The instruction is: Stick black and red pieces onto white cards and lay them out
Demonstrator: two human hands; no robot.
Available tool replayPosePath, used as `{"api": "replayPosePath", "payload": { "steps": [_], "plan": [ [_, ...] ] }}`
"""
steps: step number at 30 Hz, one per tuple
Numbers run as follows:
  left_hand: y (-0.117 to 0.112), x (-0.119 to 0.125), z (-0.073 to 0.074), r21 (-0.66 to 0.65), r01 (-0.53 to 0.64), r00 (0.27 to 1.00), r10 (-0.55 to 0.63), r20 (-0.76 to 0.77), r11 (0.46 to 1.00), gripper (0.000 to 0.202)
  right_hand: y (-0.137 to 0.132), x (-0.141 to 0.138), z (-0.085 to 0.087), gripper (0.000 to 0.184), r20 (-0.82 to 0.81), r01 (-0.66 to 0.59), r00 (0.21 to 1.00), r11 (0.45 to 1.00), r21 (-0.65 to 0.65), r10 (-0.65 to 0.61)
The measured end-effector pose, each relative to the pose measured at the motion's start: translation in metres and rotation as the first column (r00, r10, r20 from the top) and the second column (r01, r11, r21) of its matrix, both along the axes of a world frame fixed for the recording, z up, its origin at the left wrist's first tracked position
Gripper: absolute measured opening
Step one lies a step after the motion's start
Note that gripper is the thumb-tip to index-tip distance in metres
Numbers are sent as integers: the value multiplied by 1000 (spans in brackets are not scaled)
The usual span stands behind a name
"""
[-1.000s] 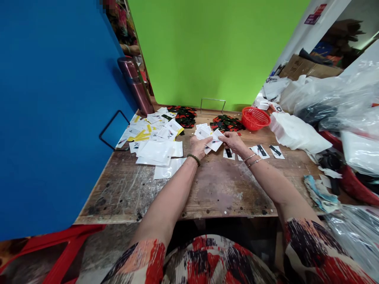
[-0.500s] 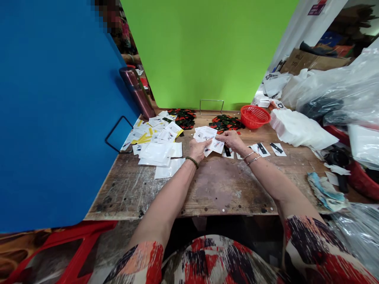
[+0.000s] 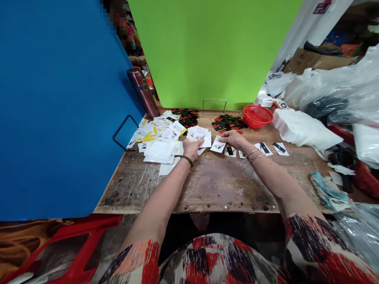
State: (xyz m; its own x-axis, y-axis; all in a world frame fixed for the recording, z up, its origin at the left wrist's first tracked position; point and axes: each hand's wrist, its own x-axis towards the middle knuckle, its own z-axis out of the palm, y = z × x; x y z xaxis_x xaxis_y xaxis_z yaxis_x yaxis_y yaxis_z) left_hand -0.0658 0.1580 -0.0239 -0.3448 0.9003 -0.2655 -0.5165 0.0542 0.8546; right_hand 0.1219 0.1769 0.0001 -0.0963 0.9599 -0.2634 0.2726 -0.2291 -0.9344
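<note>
Nearest, we had the scuffed brown wooden tabletop [image 3: 219, 185]. Our left hand [image 3: 191, 149] gripped a fanned stack of white printed paper cards [image 3: 193, 133], thumb on top; our right hand [image 3: 234, 139] pinched one rectangular white printed card [image 3: 217, 145] just right of it, left of the black-stripped white cards [image 3: 280, 149]. Farther, we had flat black-and-red pieces [image 3: 228, 123], then a round red plastic basket [image 3: 257, 124].

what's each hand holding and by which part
The right hand pinches one white card by its upper right edge; the left hand grips a bunch of cards by the near edge.
</note>
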Motion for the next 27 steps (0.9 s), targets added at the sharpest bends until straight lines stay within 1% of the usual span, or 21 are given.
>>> {"api": "replayPosePath", "payload": {
  "steps": [3, 6, 9, 12, 14, 16, 17, 19, 21, 22, 24, 26, 27],
  "plan": [
    [2, -8, 2, 8, -31, 999, 31, 23, 999, 48, 4, 5, -6, 23, 150, -6, 989, 998, 61, -4],
    [1, -8, 4, 16, -15, 999, 14, 36, 1000, 51, 6, 5, -14, 29, 290, -46, 957, 986, 160, -2],
    [2, -5, 3, 30, 24, 998, -26, 49, 999, 50, 8, 1, -17, 35, 362, -58, 932, 970, 234, -32],
    [3, -5, 1, 30, 43, 998, -44, 53, 999, 48, 9, -4, -17, 40, 397, -69, 917, 965, 254, -39],
    [2, -6, 1, 32, 78, 994, -81, 74, 996, 48, 10, -6, -15, 40, 372, -55, 928, 971, 235, -37],
    [-1, -8, 3, 41, 167, 980, -170, 100, 985, 51, 9, -8, -10, 37, 310, -40, 951, 979, 200, -25],
    [-3, -9, 4, 45, 232, 965, -236, 110, 972, 52, 8, -10, -7, 34, 274, -39, 962, 982, 184, -13],
    [-7, -8, 6, 45, 375, 918, -378, 119, 926, 54, 6, -14, 0, 27, 197, -51, 980, 988, 147, 21],
    [-11, -7, 7, 45, 469, 874, -471, 120, 882, 56, 2, -19, 7, 19, 111, -52, 993, 991, 120, 38],
    [-13, -6, 7, 47, 488, 864, -490, 119, 872, 56, 0, -21, 11, 16, 71, -44, 997, 993, 113, 36],
    [-14, -4, 7, 52, 485, 864, -488, 123, 873, 56, -4, -25, 17, 10, 25, 0, 1000, 992, 126, -3],
    [-13, -4, 7, 56, 484, 862, -487, 141, 873, 55, -10, -24, 25, 12, 55, 41, 997, 985, 165, -51],
    [-13, -5, 8, 58, 490, 856, -492, 157, 870, 55, -13, -20, 29, 15, 105, 45, 992, 982, 184, -66]
  ]
}}
